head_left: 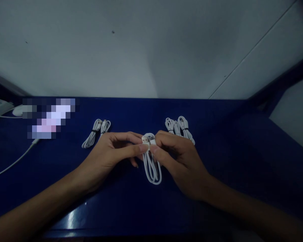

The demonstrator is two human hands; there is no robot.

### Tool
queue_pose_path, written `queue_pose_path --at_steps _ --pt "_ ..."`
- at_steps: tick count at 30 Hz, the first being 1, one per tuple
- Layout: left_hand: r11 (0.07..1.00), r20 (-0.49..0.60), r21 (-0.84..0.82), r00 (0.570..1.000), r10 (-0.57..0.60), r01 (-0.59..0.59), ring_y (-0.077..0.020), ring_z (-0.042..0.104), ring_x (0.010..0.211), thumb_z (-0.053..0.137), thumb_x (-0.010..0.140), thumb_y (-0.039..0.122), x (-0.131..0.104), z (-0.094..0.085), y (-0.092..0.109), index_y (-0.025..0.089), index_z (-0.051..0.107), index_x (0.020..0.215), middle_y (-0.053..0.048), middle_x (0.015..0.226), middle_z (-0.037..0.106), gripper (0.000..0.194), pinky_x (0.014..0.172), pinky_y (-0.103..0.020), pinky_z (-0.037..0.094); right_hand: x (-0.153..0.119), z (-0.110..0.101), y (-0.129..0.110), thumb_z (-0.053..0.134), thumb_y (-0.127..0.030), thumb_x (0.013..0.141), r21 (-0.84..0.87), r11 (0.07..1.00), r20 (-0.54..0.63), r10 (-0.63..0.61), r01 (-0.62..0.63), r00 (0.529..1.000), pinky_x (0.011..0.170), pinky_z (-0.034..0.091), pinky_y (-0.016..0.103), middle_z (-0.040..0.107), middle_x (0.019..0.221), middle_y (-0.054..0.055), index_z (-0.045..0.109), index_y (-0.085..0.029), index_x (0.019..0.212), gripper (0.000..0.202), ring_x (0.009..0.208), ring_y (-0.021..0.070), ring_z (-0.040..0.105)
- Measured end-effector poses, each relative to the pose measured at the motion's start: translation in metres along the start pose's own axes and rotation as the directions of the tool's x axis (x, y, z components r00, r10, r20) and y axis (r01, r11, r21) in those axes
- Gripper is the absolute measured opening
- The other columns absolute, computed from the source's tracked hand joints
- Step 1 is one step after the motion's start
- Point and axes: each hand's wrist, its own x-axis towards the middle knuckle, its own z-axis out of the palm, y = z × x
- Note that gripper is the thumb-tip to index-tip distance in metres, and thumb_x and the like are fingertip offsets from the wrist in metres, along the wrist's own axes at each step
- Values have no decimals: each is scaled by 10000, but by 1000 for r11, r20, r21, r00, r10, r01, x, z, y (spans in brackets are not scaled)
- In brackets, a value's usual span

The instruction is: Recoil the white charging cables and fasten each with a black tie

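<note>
A coiled white USB cable (pixel 153 171) hangs in loops between my two hands at the middle of the view. Its two plug ends sit side by side at the top of the coil. My left hand (pixel 116 148) pinches the coil from the left, thumb across the front just below the plugs. From the right, my right hand (pixel 178 151) pinches it too, thumb pressed beside the other thumb. Whether a tie is around this coil is hidden by the thumbs.
Bundled white cables (pixel 92 134) with black ties lie beyond my left hand. More tied cables (pixel 183 127) lie behind my right hand. A pixelated bright object (pixel 52 117) with a white cord (pixel 17 164) is at left on the blue table (pixel 131 111). A pale wall (pixel 131 60) stands behind.
</note>
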Motion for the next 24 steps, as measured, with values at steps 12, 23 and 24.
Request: queue_pose_path --at_steps 12,23,24 --pt "1000 -11 14 1000 -7 7 -123 708 790 884 867 168 1 0 -1 208 889 853 -86 1278 795 43 669 -207 603 0 -2 -1 613 -196 1023 4 1000 14 -9 8 1000 609 381 322 542 716 -34 498 -211 684 358 643 126 479" --pt "1000 22 8 1000 3 -3 -100 695 791 848 893 129 1 0 -1 210 880 840 -51 1194 787 102 673 -177 584 1 -1 -1 617 -181 1014 18 1000 11 -12 12 1000 601 371 310 530 710 -40 489 -207 680 359 644 118 471" --pt "1000 23 7 1000 3 -4 -96 691 782 847 894 126 1 0 -1 213 881 840 -46 1167 787 108 673 -174 582 1 -1 -1 614 -180 1016 18 1000 13 -11 10 1000 599 371 310 530 711 -41 488 -207 680 359 643 117 471"
